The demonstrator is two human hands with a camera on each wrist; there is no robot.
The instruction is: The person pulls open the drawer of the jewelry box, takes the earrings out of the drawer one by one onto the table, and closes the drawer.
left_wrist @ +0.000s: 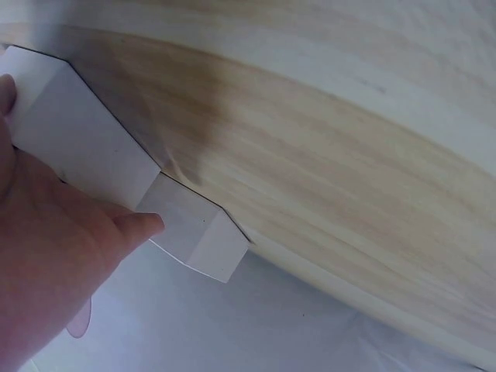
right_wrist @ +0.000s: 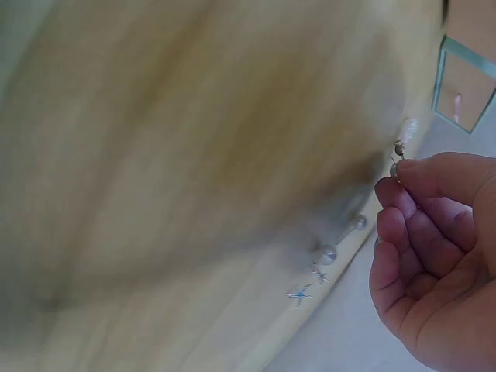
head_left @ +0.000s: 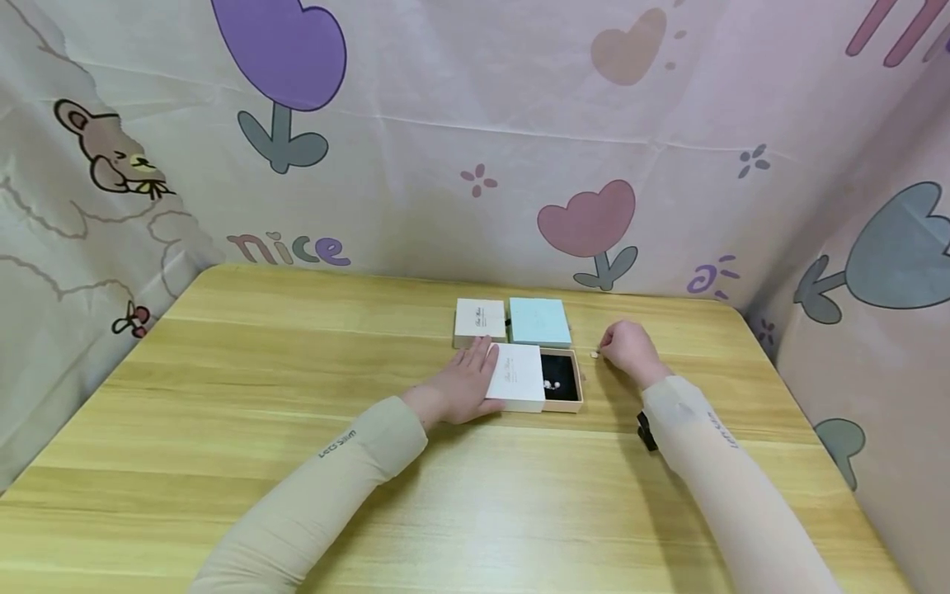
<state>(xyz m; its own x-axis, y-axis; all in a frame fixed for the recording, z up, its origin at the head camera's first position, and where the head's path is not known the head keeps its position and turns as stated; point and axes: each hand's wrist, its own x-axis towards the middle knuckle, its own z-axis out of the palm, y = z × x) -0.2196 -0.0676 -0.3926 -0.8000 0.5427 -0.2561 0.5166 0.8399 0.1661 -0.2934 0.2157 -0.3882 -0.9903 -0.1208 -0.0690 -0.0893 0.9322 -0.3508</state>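
My left hand (head_left: pixel 463 384) lies over the left end of a white box (head_left: pixel 515 371), its thumb at the front side and fingers toward the back. The box's drawer (head_left: pixel 581 392) sticks out to the right; pearl jewellery (head_left: pixel 551 385) lies on its black lining. In the left wrist view the hand covers part of the white box (left_wrist: pixel 85 132). To the right, my right hand (head_left: pixel 631 351) pinches a small beaded jewellery piece (right_wrist: pixel 397 151) between thumb and forefinger. Pearls (right_wrist: pixel 328 254) and small starfish charms (right_wrist: pixel 301 294) lie beside it; I cannot tell if they join it.
Behind the white box stand a smaller-looking cream box (head_left: pixel 478 320) and a pale blue box (head_left: pixel 539 321), side by side. The wooden table (head_left: pixel 260 355) ends at a printed cloth (head_left: pixel 416 148). A black device (head_left: pixel 647 431) sits at the right wrist.
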